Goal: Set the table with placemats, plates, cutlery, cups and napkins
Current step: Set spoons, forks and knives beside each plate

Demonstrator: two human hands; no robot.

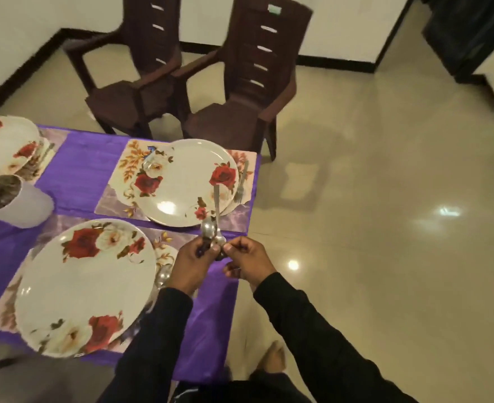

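Head view: my left hand (192,258) grips the cutlery bundle (212,228), right hand (247,258) pinches one piece; handles point away toward far plate (186,183).

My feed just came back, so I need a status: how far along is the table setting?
Done: three floral white plates sit on floral placemats, the near one, the far one and one at the left edge. A steel fork lies right of the far plate.

In hand: the left hand and right hand hold steel cutlery with a spoon.

Left: that cutlery; no cups or napkins visible.
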